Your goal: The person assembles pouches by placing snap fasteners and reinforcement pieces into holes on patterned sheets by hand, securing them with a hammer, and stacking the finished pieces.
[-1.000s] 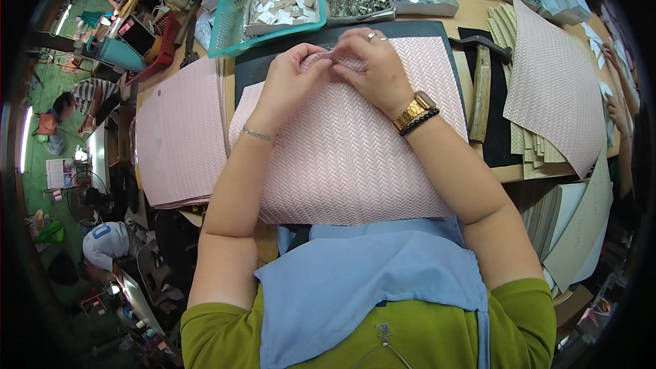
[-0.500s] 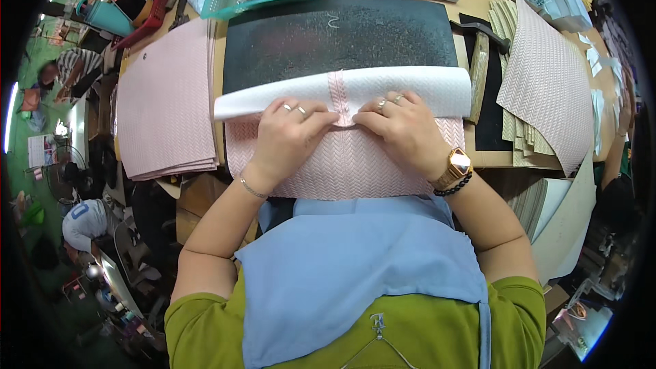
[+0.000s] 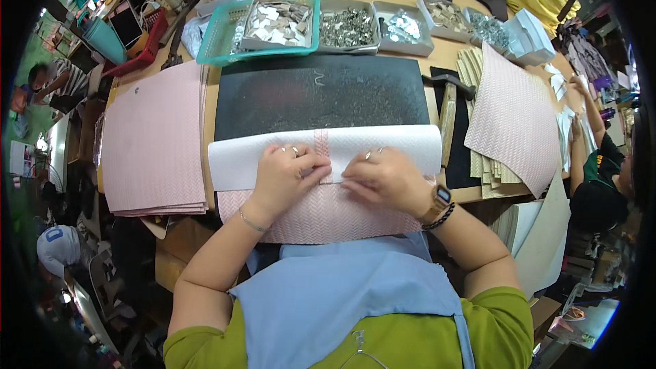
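Note:
A pink sheet (image 3: pixel 307 222) with a woven-look texture lies before me, its far part folded back so the white backing (image 3: pixel 389 140) faces up. Down the middle of the backing runs a narrow pink seam strip (image 3: pixel 322 140). My left hand (image 3: pixel 290 174) is closed, thumb and forefinger pinching the folded edge at the seam. Just right of the seam, my right hand (image 3: pixel 389 181) has its fingers bent and closed on the same edge; its fingertips are partly hidden. Under the sheet's far side is a dark, worn board (image 3: pixel 321 92).
Pink sheets are stacked at left (image 3: pixel 154 140); another pink sheet (image 3: pixel 519 123) tops yellowish sheets at right. A hammer (image 3: pixel 448 113) lies beside the board. Behind stand a green basket (image 3: pixel 212 34) and boxes of metal parts (image 3: pixel 348 27). A co-worker's arms (image 3: pixel 591 123) reach in at far right.
The view has tilted up, showing more of the table's far side. My right hand's fingers have shifted and bent more beside the seam. My left hand still pinches the edge.

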A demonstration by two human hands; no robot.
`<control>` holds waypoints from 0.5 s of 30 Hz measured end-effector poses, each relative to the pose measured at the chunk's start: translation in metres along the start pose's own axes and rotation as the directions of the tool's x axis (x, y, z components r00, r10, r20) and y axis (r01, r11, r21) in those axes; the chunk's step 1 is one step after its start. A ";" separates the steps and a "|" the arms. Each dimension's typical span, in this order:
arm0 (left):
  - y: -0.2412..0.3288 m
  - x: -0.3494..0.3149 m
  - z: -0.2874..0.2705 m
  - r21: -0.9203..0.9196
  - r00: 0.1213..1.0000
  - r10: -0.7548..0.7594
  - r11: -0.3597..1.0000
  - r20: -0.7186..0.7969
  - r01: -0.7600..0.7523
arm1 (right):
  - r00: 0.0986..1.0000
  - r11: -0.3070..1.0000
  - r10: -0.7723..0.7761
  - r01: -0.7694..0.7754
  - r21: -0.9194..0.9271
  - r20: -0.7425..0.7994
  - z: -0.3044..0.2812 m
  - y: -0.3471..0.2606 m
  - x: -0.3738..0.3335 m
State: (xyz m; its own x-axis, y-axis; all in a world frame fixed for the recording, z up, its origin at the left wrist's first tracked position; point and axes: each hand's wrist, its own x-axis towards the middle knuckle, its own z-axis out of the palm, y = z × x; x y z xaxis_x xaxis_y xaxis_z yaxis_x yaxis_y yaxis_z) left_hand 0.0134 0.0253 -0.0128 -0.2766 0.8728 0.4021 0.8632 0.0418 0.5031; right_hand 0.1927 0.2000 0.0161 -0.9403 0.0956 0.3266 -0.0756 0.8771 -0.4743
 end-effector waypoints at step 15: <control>-0.006 0.008 -0.001 -0.129 0.998 -0.061 0.990 0.025 0.063 | 0.868 0.742 0.477 -0.482 -0.466 -0.138 -0.088 0.231 0.175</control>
State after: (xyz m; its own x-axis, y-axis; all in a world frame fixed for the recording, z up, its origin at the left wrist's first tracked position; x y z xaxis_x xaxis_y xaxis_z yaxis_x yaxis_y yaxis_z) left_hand 0.0057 0.0313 -0.0123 -0.3175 0.8807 0.3514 0.7822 0.0338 0.6222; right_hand 0.0398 0.4605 0.0356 -0.8065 0.5662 0.1703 0.5515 0.8242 -0.1288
